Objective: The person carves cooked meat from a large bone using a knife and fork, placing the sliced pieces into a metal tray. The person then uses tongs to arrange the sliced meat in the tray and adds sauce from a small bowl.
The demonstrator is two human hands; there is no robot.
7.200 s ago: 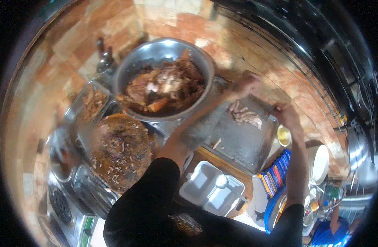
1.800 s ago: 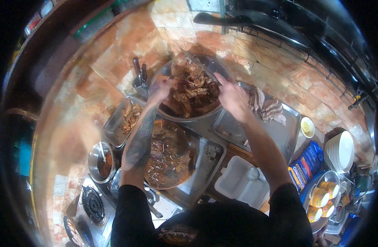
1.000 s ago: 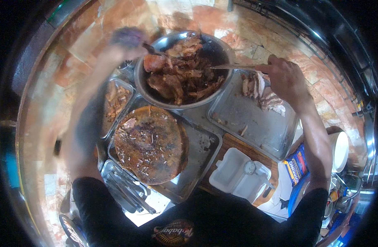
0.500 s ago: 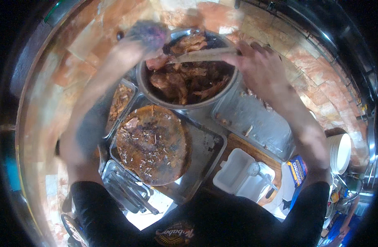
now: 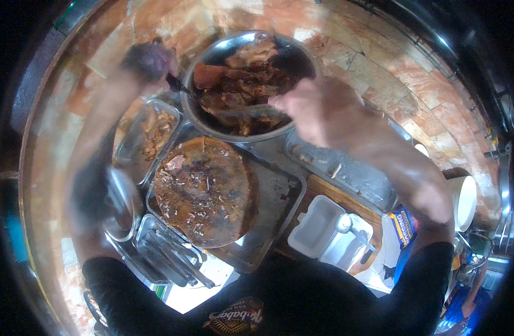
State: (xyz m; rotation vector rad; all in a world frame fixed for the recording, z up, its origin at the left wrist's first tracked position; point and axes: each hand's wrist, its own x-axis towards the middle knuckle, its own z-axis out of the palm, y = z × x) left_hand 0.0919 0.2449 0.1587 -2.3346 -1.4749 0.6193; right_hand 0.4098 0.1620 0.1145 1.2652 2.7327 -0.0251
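A deep metal bowl (image 5: 251,136) at the top centre holds several pieces of brown cooked meat (image 5: 243,89). My right hand (image 5: 324,109) reaches over its right side, closed on a knife, with the forefinger stretched along it. The knife's blade (image 5: 237,112) is blurred and lies low across the meat. At the bowl's left rim, my left hand (image 5: 150,63) is closed round a dark-handled tool (image 5: 177,84) that slants down to the rim; I cannot make out its kind. A reddish piece of meat (image 5: 208,75) lies just inside the bowl, apart from the left hand.
A round wooden chopping block (image 5: 203,193) with scraps stands on a metal tray (image 5: 276,193). Left of it are a pan of chopped meat (image 5: 156,131) and a tray of tongs (image 5: 167,249). On the right lie a metal tray (image 5: 352,176), a foam box (image 5: 315,224) and white bowls (image 5: 464,201).
My left hand has moved left, off the reddish meat and out to the bowl's rim. My right hand has come down and left, lowering the knife into the bowl.
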